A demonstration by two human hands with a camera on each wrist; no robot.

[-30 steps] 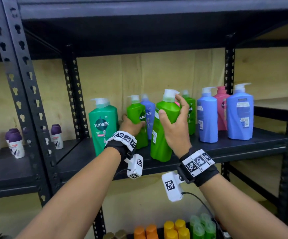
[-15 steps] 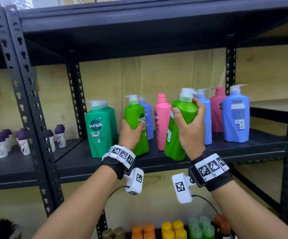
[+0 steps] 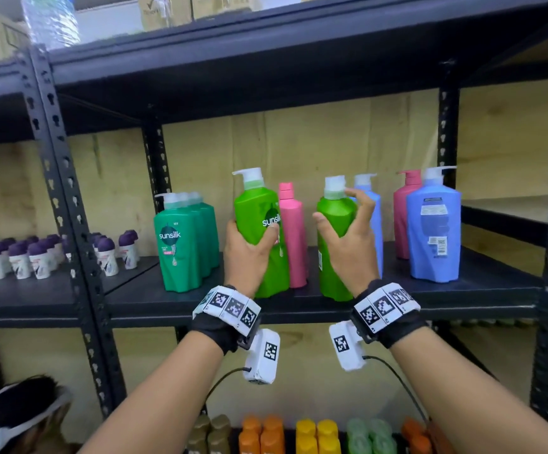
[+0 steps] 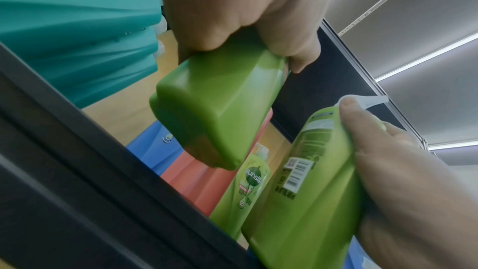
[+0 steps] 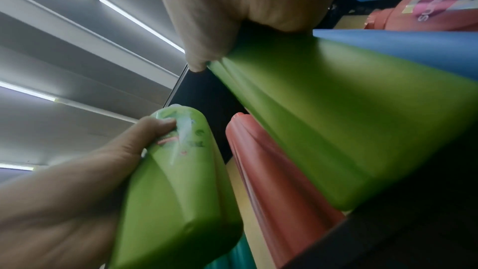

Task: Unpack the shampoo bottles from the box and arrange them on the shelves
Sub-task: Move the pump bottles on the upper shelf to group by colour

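Observation:
Two light green Sunsilk pump bottles are in my hands at the black middle shelf (image 3: 397, 299). My left hand (image 3: 251, 237) grips the left green bottle (image 3: 253, 208) low on its body; its base (image 4: 196, 130) hangs tilted just above the shelf's front edge. My right hand (image 3: 340, 211) wraps the right green bottle (image 3: 333, 257), thumb on one side and fingers near the pump. That bottle stands upright at the shelf front. A pink bottle (image 3: 290, 234) stands between the two.
Teal Sunsilk bottles (image 3: 181, 244) stand to the left, blue bottles (image 3: 433, 231) and a pink one (image 3: 400, 217) to the right. Small purple-capped roll-ons (image 3: 36, 257) fill the neighbouring shelf. Coloured bottles (image 3: 315, 434) sit on the shelf below. Perforated uprights (image 3: 66, 198) frame the bay.
My right hand has carried its green bottle to the right and brought it upright beside the blue bottle. The left hand has drawn its bottle forward and lifted it next to the pink one.

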